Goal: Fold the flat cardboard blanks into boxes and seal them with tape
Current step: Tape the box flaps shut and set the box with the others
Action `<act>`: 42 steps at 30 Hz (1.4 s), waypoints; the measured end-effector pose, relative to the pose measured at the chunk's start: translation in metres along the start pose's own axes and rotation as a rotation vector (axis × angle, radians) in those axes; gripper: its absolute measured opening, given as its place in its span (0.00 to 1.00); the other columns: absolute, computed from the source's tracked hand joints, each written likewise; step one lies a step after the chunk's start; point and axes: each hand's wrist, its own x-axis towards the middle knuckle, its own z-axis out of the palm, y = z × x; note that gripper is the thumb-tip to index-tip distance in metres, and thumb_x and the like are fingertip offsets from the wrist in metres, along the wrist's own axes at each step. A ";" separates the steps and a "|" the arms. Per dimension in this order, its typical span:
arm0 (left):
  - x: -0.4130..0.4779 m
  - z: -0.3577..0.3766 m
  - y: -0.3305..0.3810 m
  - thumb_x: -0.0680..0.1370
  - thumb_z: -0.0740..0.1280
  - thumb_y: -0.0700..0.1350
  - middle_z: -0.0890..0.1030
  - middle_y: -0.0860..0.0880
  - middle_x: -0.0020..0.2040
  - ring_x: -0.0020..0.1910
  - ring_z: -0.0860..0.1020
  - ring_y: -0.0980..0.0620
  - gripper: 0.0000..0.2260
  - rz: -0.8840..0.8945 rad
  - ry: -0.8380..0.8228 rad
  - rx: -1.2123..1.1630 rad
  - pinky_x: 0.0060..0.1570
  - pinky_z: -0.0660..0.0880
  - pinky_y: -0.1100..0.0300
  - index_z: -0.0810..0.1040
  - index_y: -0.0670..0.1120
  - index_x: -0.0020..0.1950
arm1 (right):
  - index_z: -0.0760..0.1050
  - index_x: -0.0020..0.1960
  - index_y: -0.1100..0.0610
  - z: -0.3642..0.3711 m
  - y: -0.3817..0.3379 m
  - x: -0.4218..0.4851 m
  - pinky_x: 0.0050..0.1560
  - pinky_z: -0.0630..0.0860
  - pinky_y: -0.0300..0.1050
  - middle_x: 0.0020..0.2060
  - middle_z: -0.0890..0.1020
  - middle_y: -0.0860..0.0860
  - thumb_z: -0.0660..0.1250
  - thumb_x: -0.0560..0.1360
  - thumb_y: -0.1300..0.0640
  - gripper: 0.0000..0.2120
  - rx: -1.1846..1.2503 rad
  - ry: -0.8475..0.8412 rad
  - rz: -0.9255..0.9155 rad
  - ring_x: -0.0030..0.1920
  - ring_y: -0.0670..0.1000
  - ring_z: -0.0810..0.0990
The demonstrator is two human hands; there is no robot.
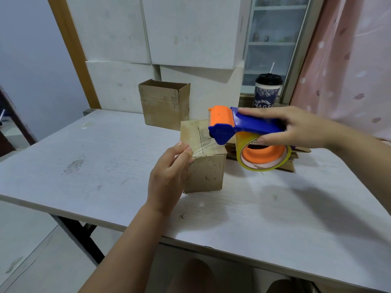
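R hand [296, 129] grips the tape dispenser [249, 125] by its blue handle, fingers over the top, thumb underneath next to the roll [264, 164]. L hand [169, 168] pinches the free end of the clear tape [206, 147] at the near-left top edge of the closed box [204, 168]. The strand runs taut and crinkled from the fingertips up to the dispenser's blue nose. Dispenser is in the air, not touching the box, over its back-right corner. Orange roller end points left, roll w/ orange hub hangs below.

Closed box sits approx mid-table, flaps shut. Just right of it, under the roll, is a low pile of flat cardboard [296, 160]. An open-top box [165, 106] stands upright behind the closed one; can't tell if they touch.

Table [84, 166] is white w/ faint grain, scuffed, dark smudges on the left half, black legs at the near-left corner. White panels [169, 28] stand behind it, w/ a wood frame [69, 49] to their left. Window [275, 39] at back right, lidded cup [267, 92] w/ straw on the sill. Pink curtain [349, 60] hangs on the right. Pale floor shows at lower left.

L forearm comes in from bottom centre, bare, back of hand to cam, fingers bunched at the box edge. R forearm comes in from the right edge, approx level over the table, back of hand up.
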 end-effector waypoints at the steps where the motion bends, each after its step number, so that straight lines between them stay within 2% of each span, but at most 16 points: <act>1: 0.000 0.000 0.000 0.72 0.67 0.33 0.82 0.35 0.48 0.50 0.81 0.38 0.07 0.000 0.000 -0.001 0.53 0.74 0.54 0.81 0.31 0.46 | 0.62 0.65 0.24 0.002 0.002 -0.002 0.55 0.65 0.21 0.61 0.69 0.22 0.73 0.68 0.40 0.31 0.018 0.013 0.001 0.61 0.29 0.70; 5: 0.001 0.001 0.001 0.73 0.66 0.34 0.82 0.36 0.47 0.50 0.81 0.39 0.07 -0.008 0.024 -0.027 0.54 0.74 0.56 0.81 0.31 0.46 | 0.61 0.69 0.29 0.013 0.009 -0.012 0.57 0.62 0.21 0.63 0.66 0.22 0.72 0.69 0.39 0.33 0.005 0.035 -0.006 0.62 0.27 0.67; 8: 0.000 0.002 0.000 0.71 0.69 0.30 0.82 0.36 0.47 0.50 0.81 0.38 0.06 -0.014 0.025 -0.027 0.54 0.74 0.56 0.81 0.31 0.46 | 0.62 0.72 0.41 0.022 0.015 -0.018 0.64 0.57 0.23 0.68 0.64 0.30 0.70 0.69 0.50 0.34 0.026 0.093 -0.044 0.68 0.30 0.62; 10: 0.000 0.004 -0.001 0.70 0.69 0.29 0.81 0.36 0.47 0.50 0.81 0.38 0.06 -0.013 0.032 -0.027 0.53 0.74 0.56 0.81 0.31 0.46 | 0.62 0.71 0.44 0.028 0.019 -0.020 0.65 0.56 0.24 0.69 0.65 0.33 0.70 0.68 0.53 0.34 0.048 0.139 -0.068 0.69 0.31 0.62; 13: -0.001 0.005 -0.003 0.70 0.69 0.29 0.81 0.36 0.48 0.50 0.81 0.39 0.06 0.010 0.045 -0.026 0.56 0.72 0.62 0.81 0.31 0.47 | 0.62 0.70 0.38 0.038 0.029 -0.022 0.68 0.57 0.29 0.68 0.65 0.31 0.71 0.66 0.47 0.34 0.034 0.182 -0.029 0.69 0.32 0.62; 15: -0.003 0.006 -0.005 0.73 0.69 0.32 0.81 0.37 0.49 0.52 0.80 0.41 0.06 0.012 0.035 -0.028 0.55 0.72 0.63 0.81 0.33 0.49 | 0.62 0.69 0.33 0.044 0.034 -0.023 0.64 0.64 0.30 0.65 0.66 0.28 0.70 0.65 0.42 0.34 0.085 0.178 0.035 0.66 0.31 0.65; 18: -0.003 0.006 -0.004 0.77 0.65 0.40 0.80 0.40 0.51 0.55 0.76 0.46 0.10 -0.004 0.000 -0.051 0.49 0.74 0.61 0.75 0.41 0.58 | 0.62 0.69 0.33 0.048 0.041 -0.023 0.56 0.69 0.28 0.63 0.67 0.26 0.70 0.67 0.45 0.33 0.185 0.182 0.068 0.60 0.28 0.68; 21: -0.004 0.007 -0.001 0.74 0.67 0.46 0.78 0.40 0.52 0.57 0.76 0.44 0.16 0.006 -0.069 -0.024 0.49 0.76 0.57 0.75 0.47 0.61 | 0.62 0.69 0.35 0.045 0.042 -0.022 0.62 0.67 0.32 0.67 0.67 0.33 0.74 0.69 0.47 0.33 0.271 0.210 0.085 0.65 0.32 0.67; 24: -0.006 0.010 0.002 0.70 0.74 0.43 0.77 0.38 0.52 0.58 0.77 0.38 0.14 -0.042 -0.094 0.004 0.49 0.78 0.52 0.82 0.43 0.55 | 0.62 0.69 0.38 0.041 0.037 -0.022 0.61 0.62 0.24 0.68 0.66 0.35 0.72 0.69 0.49 0.33 0.244 0.201 0.077 0.65 0.28 0.64; 27: 0.002 0.010 0.007 0.71 0.74 0.47 0.78 0.39 0.49 0.54 0.79 0.39 0.11 -0.058 -0.058 0.020 0.44 0.79 0.52 0.83 0.41 0.48 | 0.61 0.70 0.39 0.040 0.033 -0.023 0.57 0.61 0.20 0.66 0.65 0.32 0.68 0.68 0.50 0.32 0.238 0.183 0.074 0.62 0.24 0.64; 30: 0.017 0.009 0.017 0.73 0.66 0.59 0.81 0.43 0.47 0.43 0.80 0.44 0.20 0.020 -0.091 0.138 0.45 0.76 0.51 0.79 0.42 0.38 | 0.61 0.69 0.34 0.038 0.033 -0.023 0.61 0.62 0.26 0.65 0.66 0.30 0.68 0.68 0.45 0.32 0.185 0.171 0.094 0.64 0.28 0.65; 32: 0.027 0.008 0.028 0.72 0.62 0.65 0.80 0.47 0.36 0.33 0.78 0.47 0.25 0.019 -0.142 0.268 0.42 0.73 0.54 0.75 0.43 0.34 | 0.60 0.68 0.30 0.037 0.034 -0.023 0.65 0.62 0.32 0.65 0.65 0.29 0.68 0.68 0.40 0.31 0.157 0.169 0.112 0.65 0.33 0.66; 34: 0.033 0.006 0.039 0.71 0.62 0.68 0.76 0.48 0.29 0.28 0.75 0.47 0.26 -0.002 -0.213 0.343 0.39 0.73 0.56 0.76 0.43 0.38 | 0.59 0.69 0.29 0.039 0.034 -0.023 0.68 0.62 0.38 0.67 0.66 0.30 0.68 0.69 0.36 0.31 0.132 0.173 0.116 0.68 0.38 0.66; 37: 0.036 0.007 0.051 0.72 0.62 0.67 0.79 0.46 0.40 0.41 0.77 0.46 0.27 -0.018 -0.419 0.450 0.51 0.73 0.52 0.74 0.48 0.62 | 0.59 0.73 0.35 0.039 0.035 -0.022 0.71 0.63 0.43 0.71 0.65 0.35 0.67 0.70 0.39 0.34 0.139 0.169 0.113 0.70 0.40 0.64; 39: 0.034 0.008 0.054 0.75 0.56 0.68 0.78 0.46 0.50 0.48 0.77 0.46 0.27 -0.009 -0.500 0.540 0.54 0.70 0.54 0.71 0.50 0.64 | 0.58 0.73 0.34 0.038 0.034 -0.022 0.71 0.66 0.48 0.70 0.66 0.36 0.70 0.70 0.39 0.35 0.161 0.162 0.112 0.70 0.42 0.67; 42: 0.031 0.012 0.060 0.76 0.53 0.67 0.77 0.45 0.56 0.55 0.75 0.46 0.28 -0.078 -0.478 0.539 0.56 0.69 0.54 0.72 0.48 0.65 | 0.55 0.69 0.26 0.037 0.029 -0.025 0.67 0.70 0.49 0.67 0.66 0.30 0.70 0.65 0.37 0.38 0.214 0.162 0.128 0.66 0.42 0.72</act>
